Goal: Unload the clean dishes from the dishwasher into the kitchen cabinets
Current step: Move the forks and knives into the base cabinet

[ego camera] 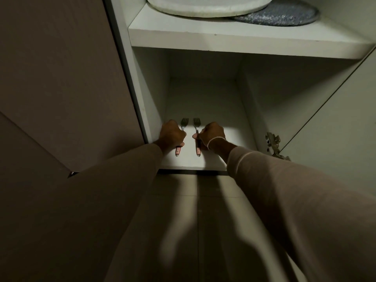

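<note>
Your left hand is clenched round the handle of the left fork; your right hand, a bracelet at its wrist, grasps the right fork the same way. Both forks sit low over the front part of the lower shelf; whether they already touch it, you cannot tell. By my reading you are at the set-down step: the forks have reached the cabinet but are not yet let go; the dishwasher is out of view, so what is left to unload cannot be judged. Each fork's long axis runs from the lower shelf's front edge to its back; tines point at the back wall, red handle ends at the front edge; the two lie parallel, side by side, apart. Above the lower shelf, the upper shelf carries a pale plate and a grey-blue mat.
</note>
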